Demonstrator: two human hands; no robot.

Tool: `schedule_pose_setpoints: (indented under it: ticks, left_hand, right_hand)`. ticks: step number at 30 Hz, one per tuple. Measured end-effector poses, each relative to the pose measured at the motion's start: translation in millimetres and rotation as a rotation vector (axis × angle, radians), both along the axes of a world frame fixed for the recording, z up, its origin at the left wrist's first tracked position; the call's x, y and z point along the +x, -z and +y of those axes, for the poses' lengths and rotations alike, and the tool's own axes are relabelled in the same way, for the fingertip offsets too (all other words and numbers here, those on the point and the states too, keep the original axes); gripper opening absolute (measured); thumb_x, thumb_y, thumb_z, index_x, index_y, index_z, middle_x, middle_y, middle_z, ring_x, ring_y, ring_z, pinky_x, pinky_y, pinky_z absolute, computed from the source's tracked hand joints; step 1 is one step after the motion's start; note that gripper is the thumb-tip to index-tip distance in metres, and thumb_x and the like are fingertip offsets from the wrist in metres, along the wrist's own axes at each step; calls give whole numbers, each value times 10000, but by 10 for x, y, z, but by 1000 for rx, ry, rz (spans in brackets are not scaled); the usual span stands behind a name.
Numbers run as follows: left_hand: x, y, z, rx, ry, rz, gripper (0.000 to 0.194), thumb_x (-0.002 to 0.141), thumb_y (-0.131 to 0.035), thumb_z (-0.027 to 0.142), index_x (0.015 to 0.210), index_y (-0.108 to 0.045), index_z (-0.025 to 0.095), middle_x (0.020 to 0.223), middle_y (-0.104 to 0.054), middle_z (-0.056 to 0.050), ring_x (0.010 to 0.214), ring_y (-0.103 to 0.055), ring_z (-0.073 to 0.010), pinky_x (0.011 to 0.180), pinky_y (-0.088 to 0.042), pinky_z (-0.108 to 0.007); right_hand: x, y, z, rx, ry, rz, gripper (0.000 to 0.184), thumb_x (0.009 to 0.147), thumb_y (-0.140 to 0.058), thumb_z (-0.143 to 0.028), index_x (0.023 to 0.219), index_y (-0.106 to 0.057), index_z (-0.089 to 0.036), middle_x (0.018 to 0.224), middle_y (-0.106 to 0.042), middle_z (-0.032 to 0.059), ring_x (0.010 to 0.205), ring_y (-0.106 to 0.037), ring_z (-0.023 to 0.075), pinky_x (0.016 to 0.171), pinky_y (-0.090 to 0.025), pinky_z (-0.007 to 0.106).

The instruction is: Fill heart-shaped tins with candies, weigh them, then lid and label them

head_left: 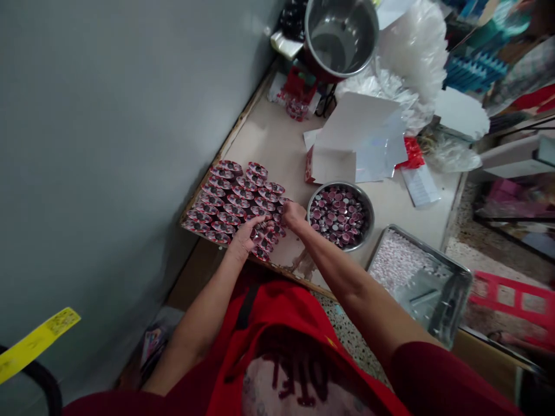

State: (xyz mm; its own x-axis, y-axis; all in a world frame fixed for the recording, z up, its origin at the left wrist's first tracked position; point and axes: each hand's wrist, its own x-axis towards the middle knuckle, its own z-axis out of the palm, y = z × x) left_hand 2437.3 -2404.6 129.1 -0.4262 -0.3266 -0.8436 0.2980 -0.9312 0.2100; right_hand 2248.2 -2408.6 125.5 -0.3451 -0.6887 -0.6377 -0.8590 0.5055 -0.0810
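Many small dark pieces with red-and-white printed oval tops stand packed in rows at the table's left corner. Over the near right part of these rows, my left hand is curled, its thumb stretched forward, and small shiny round caps seem to lie in its fingers. My right hand is closed at the right edge of the rows; its fingertips are turned away, so what they pinch is hidden. Just right of that hand sits a steel bowl full of small round caps, pinkish inside with metallic rims.
An open white box stands behind the bowl. A metal tray with small white pieces juts over the table's front right edge. At the back are a large steel pot and clear plastic bags. A grey wall borders the left.
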Motion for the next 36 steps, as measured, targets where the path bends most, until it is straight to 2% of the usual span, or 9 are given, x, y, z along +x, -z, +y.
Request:
schedule_pose_setpoints:
  ticks: [4, 8, 13, 16, 22, 26, 28, 31, 36]
  left_hand:
    - [48, -69, 32, -35, 30, -7, 376, 925, -616, 111, 1290, -703, 103, 863, -795, -108, 619, -733, -135, 394, -388, -115]
    - [61, 12, 66, -41, 73, -17, 390, 946, -614, 143, 1324, -698, 93, 863, -793, -118, 604, -729, -134, 381, -365, -115]
    - [84, 196, 46, -35, 180, -14, 308, 895, -735, 155, 1195, -747, 84, 823, -779, -104, 492, -637, -93, 348, -309, -125]
    - [75, 231, 43, -35, 246, 4, 200, 858, -786, 152, 1046, -754, 89, 758, -742, -79, 462, -590, -76, 334, -256, -122]
    - [-11, 135, 73, -80, 307, 58, 148, 838, -835, 208, 876, -724, 117, 629, -615, -3, 436, -517, -57, 336, -222, -109]
    - [12, 105, 135, -57, 310, 82, 185, 820, -834, 192, 973, -755, 124, 696, -672, -32, 469, -563, -74, 339, -250, -110]
    - [57, 113, 192, -33, 284, 93, 244, 822, -805, 154, 1060, -764, 117, 783, -729, -74, 485, -574, -73, 343, -269, -110]
    - [163, 123, 275, 4, 189, 65, 202, 862, -755, 144, 1057, -755, 93, 858, -762, -119, 485, -556, -59, 347, -288, -103]
    - [343, 65, 255, 40, -66, -17, 109, 972, -663, 212, 961, -706, 112, 834, -739, -81, 552, -607, -70, 415, -414, -101]
  right_hand:
    - [-40, -59, 28, -69, -15, -50, 392, 788, -818, -186, 1176, -817, -236, 1220, -801, 142, 1169, -747, 359, 897, -550, 345]
    - [-38, -85, 224, -166, -52, -156, 343, 910, -722, -209, 1244, -796, -207, 1208, -790, 141, 1147, -734, 313, 916, -532, 340]
    - [-26, -11, 499, -383, -128, -696, 361, 879, -746, -199, 1234, -808, -219, 1106, -757, 50, 950, -667, 172, 830, -498, 251]
    - [-65, 34, 542, -445, -79, -944, 338, 822, -808, -319, 1135, -833, -196, 1019, -716, 36, 854, -594, 157, 757, -466, 251]
    - [-30, 58, 591, -250, 127, -1133, 438, 737, -845, -599, 801, -777, -171, 670, -638, -25, 654, -551, 146, 638, -433, 250]
    - [13, 59, 768, -280, 280, -1263, 462, 710, -850, -524, 1006, -828, -170, 826, -743, 3, 731, -611, 160, 738, -499, 279]
    - [9, 45, 867, -289, 296, -1174, 462, 789, -757, -472, 1123, -828, -161, 903, -772, 26, 759, -631, 160, 764, -512, 281]
    - [3, 33, 952, -307, 318, -732, 448, 895, -568, -395, 1136, -826, -120, 839, -771, 47, 707, -638, 163, 705, -509, 269]
    - [86, 80, 780, -306, 227, -369, 310, 883, -609, -241, 1097, -810, -142, 1026, -805, 98, 952, -718, 216, 868, -521, 288]
